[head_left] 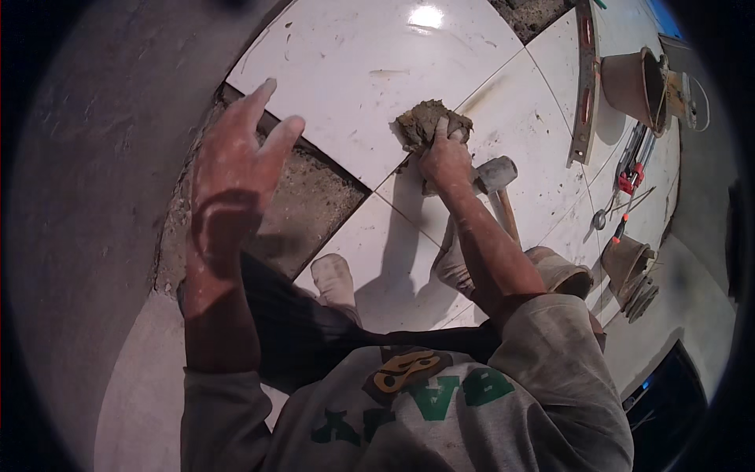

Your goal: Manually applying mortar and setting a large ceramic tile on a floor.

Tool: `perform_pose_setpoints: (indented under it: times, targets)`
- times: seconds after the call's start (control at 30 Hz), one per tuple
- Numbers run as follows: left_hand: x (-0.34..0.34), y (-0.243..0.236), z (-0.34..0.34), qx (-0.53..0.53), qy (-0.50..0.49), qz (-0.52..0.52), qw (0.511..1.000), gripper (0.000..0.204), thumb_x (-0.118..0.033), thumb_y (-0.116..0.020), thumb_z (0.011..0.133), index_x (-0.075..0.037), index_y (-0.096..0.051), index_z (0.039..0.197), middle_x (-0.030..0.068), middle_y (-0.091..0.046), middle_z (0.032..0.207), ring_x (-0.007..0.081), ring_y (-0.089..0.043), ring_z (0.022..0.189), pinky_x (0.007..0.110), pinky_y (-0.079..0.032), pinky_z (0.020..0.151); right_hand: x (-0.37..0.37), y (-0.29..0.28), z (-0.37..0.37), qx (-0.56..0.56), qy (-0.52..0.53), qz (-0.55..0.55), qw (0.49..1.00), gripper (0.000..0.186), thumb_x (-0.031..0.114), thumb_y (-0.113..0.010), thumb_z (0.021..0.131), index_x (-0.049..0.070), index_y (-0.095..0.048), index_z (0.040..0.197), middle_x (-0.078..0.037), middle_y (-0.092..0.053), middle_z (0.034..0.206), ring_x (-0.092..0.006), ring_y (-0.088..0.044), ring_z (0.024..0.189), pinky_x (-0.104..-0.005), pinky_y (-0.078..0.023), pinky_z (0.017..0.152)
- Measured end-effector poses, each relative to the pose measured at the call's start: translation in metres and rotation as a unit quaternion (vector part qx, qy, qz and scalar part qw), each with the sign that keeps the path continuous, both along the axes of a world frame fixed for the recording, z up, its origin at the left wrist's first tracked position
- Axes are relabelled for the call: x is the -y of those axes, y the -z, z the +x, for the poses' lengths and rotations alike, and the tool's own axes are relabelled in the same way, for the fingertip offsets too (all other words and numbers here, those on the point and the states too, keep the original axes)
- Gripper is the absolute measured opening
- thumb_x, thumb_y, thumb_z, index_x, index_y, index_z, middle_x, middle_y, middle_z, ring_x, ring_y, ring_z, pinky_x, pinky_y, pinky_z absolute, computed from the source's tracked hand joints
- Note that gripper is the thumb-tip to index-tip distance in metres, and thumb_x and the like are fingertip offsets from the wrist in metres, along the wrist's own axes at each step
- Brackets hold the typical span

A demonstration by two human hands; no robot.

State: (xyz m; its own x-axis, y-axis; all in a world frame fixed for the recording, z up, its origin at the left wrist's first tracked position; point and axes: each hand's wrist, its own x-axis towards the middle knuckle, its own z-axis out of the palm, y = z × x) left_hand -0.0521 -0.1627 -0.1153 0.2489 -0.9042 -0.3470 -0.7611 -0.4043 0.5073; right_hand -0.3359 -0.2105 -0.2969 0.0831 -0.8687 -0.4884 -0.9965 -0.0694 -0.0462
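Gripping a grey-brown lump of wet mortar (432, 123) on glossy white floor tiles (354, 71), right hand (446, 160) clenched; left hand (236, 169) released, fingers spread above the bare untiled gap (303, 208); rubber mallet (495, 175) beside, within reach.

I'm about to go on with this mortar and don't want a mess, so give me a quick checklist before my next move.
1. Right hand has the mortar lump gripped: ok.
2. Left hand free, fingers spread: ok.
3. Bare bed gap between tiles open, nothing lying in it: ok.
4. Rubber mallet close beside the right hand: ok.
5. Long level lying on the tiles nearby: ok.
6. Mortar wet enough to spread: cannot tell.
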Motion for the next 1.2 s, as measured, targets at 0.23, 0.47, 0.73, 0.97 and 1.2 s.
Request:
perform_pose_setpoints:
  times: [0.23, 0.47, 0.73, 0.97, 1.2]
  targets:
    - [0.012, 0.005, -0.012, -0.005, 0.013, 0.003, 1.0, 0.064, -0.047, -0.056, 0.091, -0.004, -0.047, 0.137, 0.0222, -0.05, 0.136, 0.0355, -0.047, 0.127, 0.044, -0.038, 0.106, -0.055, -0.011, 0.03, 0.002, 0.017, 0.08, 0.997, 0.072, 0.02, -0.058, 0.084, 0.006, -0.025, 0.148, -0.033, -0.046, 0.129, -0.0433, -0.062, 0.1, -0.0485, -0.051, 0.085]
    - [0.021, 0.017, -0.023, -0.029, 0.028, -0.073, 0.996, 0.061, -0.046, -0.057, 0.091, -0.003, -0.05, 0.134, 0.0225, -0.055, 0.129, 0.0369, -0.053, 0.12, 0.044, -0.043, 0.101, -0.101, 0.002, 0.039, 0.072, -0.037, 0.015, 0.997, 0.064, 0.017, -0.056, 0.083, 0.0, -0.035, 0.141, -0.031, -0.056, 0.104, -0.0421, -0.064, 0.077, -0.0508, -0.053, 0.069]
    - [0.025, 0.014, -0.03, -0.045, 0.012, -0.072, 0.996, 0.061, -0.045, -0.059, 0.09, -0.003, -0.052, 0.133, 0.0218, -0.056, 0.129, 0.0366, -0.052, 0.121, 0.044, -0.041, 0.102, -0.142, -0.024, 0.084, 0.151, -0.036, 0.236, 0.959, 0.061, 0.024, -0.061, 0.08, 0.0, -0.046, 0.134, -0.029, -0.064, 0.097, -0.0397, -0.065, 0.093, -0.0474, -0.052, 0.081]
    - [0.032, 0.009, -0.04, -0.076, 0.003, -0.088, 0.993, 0.06, -0.043, -0.059, 0.09, -0.003, -0.051, 0.133, 0.0217, -0.055, 0.13, 0.0365, -0.051, 0.122, 0.044, -0.04, 0.103, -0.129, -0.06, 0.115, 0.464, 0.024, 0.285, 0.839, 0.062, 0.018, -0.055, 0.076, 0.005, -0.048, 0.137, -0.026, -0.062, 0.118, -0.0377, -0.059, 0.113, -0.0399, -0.046, 0.097]
    - [0.043, -0.002, -0.05, -0.098, 0.042, -0.08, 0.991, 0.06, -0.043, -0.059, 0.091, -0.004, -0.05, 0.135, 0.0223, -0.053, 0.132, 0.0373, -0.051, 0.122, 0.044, -0.04, 0.103, -0.046, -0.06, 0.044, 0.468, 0.129, 0.083, 0.87, 0.055, 0.016, -0.052, 0.083, 0.014, -0.051, 0.137, -0.021, -0.059, 0.126, -0.0289, -0.057, 0.118, -0.0374, -0.043, 0.1]
